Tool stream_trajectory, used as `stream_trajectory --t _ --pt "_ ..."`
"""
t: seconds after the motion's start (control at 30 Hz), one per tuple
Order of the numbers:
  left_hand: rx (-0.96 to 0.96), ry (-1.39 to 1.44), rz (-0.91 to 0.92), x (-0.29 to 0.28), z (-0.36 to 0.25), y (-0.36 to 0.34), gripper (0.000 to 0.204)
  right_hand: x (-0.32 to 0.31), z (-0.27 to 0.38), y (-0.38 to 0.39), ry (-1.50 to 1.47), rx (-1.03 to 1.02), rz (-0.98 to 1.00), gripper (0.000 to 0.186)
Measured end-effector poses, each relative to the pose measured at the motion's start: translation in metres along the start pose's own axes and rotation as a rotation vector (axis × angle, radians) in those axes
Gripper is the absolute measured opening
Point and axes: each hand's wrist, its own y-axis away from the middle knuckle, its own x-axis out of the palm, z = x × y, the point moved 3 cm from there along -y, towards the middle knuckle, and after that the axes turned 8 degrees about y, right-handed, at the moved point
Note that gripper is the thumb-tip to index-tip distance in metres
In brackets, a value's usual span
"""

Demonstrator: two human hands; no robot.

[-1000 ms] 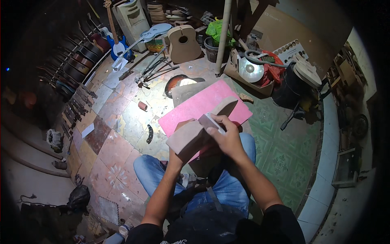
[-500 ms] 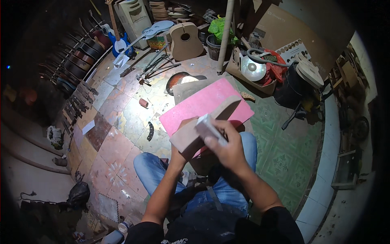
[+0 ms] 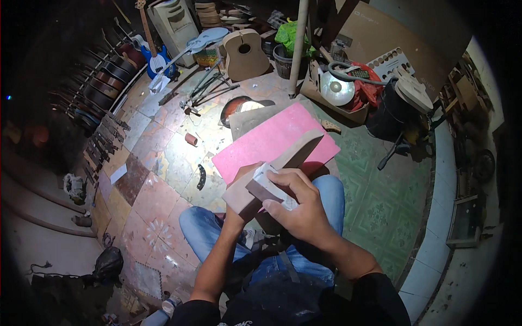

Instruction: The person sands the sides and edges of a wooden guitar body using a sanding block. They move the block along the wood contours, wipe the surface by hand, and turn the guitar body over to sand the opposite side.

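Pink board (image 3: 255,142) under wooden piece (image 3: 293,154), left hand (image 3: 246,172) clasped around it, right hand (image 3: 304,209) above with pinched pale block (image 3: 265,191)

Bright white light falls on the floor tiles (image 3: 176,163) left of the middle, making a pale, shiny patch. The row of guitars (image 3: 103,84) is dim, and the corners are black. The wooden piece (image 3: 236,194) looks lighter on top. Straight lines bend near the rim.

R hand (image 3: 304,211) holds blk (image 3: 266,192) agst wood pc (image 3: 292,154) in L hand (image 3: 246,172).
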Motion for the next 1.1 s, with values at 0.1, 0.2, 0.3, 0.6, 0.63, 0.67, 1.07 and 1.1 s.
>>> stream_trajectory --t 0.1,0.2,0.3,0.6,0.63,0.67,1.07,1.1 --pt "0.051 -0.058 -0.047 -0.004 0.020 0.006 0.044 0.007 -0.049 -0.007 -0.111 0.248 -0.009 0.044" --pt "0.079 -0.088 0.015 -0.009 0.031 0.002 0.051 0.014 -0.058 -0.009 -0.165 0.256 -0.044 0.044" --pt "0.243 -0.300 0.046 -0.006 0.008 -0.002 0.056 0.016 -0.008 0.008 -0.063 -0.043 -0.143 0.047" --pt "0.091 -0.193 0.087 -0.010 0.014 0.000 0.073 0.046 -0.039 0.024 -0.168 -0.062 -0.350 0.047" --pt "0.148 -0.300 0.153 -0.009 0.017 0.000 0.074 0.047 -0.050 0.022 -0.164 -0.057 -0.356 0.047" --pt "0.147 -0.399 0.097 -0.005 0.020 0.006 0.073 0.044 -0.069 0.014 -0.135 0.047 -0.346 0.046" --pt "0.065 -0.127 0.086 -0.012 0.021 -0.006 0.073 0.044 -0.075 -0.001 -0.187 0.166 -0.326 0.047" --pt "0.044 -0.105 0.107 -0.014 0.027 -0.006 0.075 0.045 -0.056 0.005 -0.213 0.090 -0.299 0.047"
